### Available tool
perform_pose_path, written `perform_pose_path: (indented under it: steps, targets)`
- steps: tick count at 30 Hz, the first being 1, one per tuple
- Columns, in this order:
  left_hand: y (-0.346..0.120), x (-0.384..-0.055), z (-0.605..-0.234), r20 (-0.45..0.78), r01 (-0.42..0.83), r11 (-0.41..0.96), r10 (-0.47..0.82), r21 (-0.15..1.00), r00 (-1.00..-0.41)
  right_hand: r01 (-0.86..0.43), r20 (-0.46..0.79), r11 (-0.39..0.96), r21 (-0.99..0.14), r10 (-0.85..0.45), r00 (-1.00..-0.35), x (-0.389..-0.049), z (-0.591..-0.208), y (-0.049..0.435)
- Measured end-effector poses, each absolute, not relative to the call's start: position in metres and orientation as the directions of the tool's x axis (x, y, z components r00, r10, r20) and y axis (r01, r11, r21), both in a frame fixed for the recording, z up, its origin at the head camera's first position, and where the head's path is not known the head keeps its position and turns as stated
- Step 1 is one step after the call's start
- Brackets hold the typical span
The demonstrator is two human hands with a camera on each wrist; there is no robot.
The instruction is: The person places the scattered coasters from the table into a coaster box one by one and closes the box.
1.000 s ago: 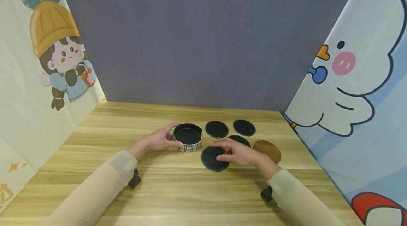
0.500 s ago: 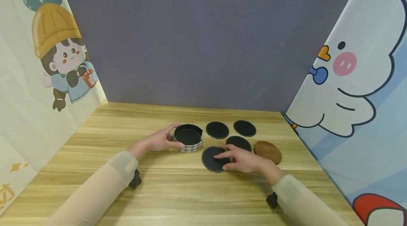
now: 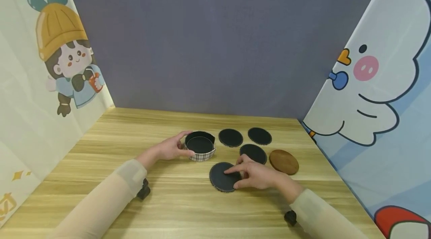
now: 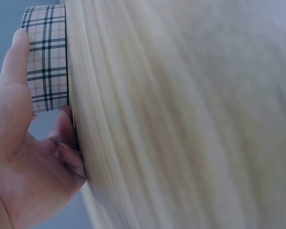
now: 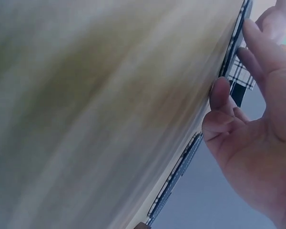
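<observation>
My left hand [image 3: 171,147] grips the left side of a round coaster holder [image 3: 202,156], thumb in front and fingers behind. Its wall is cream plaid outside and black inside, with a gap on the right and a black disc within. The left wrist view shows the plaid wall [image 4: 47,57] standing on the wood beside my thumb. My right hand [image 3: 257,173] holds a round black coaster [image 3: 220,179] by its right side, forefinger over the top and thumb at the near edge. The right wrist view shows this coaster [image 5: 234,43] edge-on; its underside is hidden.
Beyond my right hand lie three more black coasters: one [image 3: 230,137] beside the holder, one [image 3: 260,135] at the back right, one [image 3: 254,153] nearer. A brown oval wooden piece [image 3: 284,162] sits right of them. A grey panel [image 3: 208,44] closes the table's [image 3: 161,201] back.
My right hand has come down onto the near black coaster and taken hold of its side. That coaster has shifted slightly towards me and left. The left hand stays on the holder.
</observation>
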State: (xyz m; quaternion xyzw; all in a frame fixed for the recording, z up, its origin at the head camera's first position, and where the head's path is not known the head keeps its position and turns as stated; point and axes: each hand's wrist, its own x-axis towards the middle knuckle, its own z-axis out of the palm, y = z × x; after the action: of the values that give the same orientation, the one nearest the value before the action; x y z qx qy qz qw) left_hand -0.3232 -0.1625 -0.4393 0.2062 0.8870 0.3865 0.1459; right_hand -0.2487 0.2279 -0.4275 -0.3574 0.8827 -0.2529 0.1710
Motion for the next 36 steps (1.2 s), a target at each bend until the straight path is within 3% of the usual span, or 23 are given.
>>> perform_pose_path:
  steps: [13,23,36]
  targets:
    - [-0.162,-0.326,-0.436,-0.088,0.261,0.603,0.486,0.754,-0.869,-0.592,-0.114,0.602,-0.536,-0.747,-0.655,-0.246,-0.427,0.224]
    - [-0.161,-0.327,-0.434,-0.080,0.265,0.614,0.475,0.743,-0.876,-0.592,-0.109,0.654,-0.470,-0.709,-0.697,-0.247,-0.421,0.212]
    - [-0.162,-0.322,-0.441,-0.091,0.258,0.614,0.477,0.746,-0.874,-0.626,-0.148,0.640,-0.446,-0.742,-0.654,-0.249,-0.431,0.191]
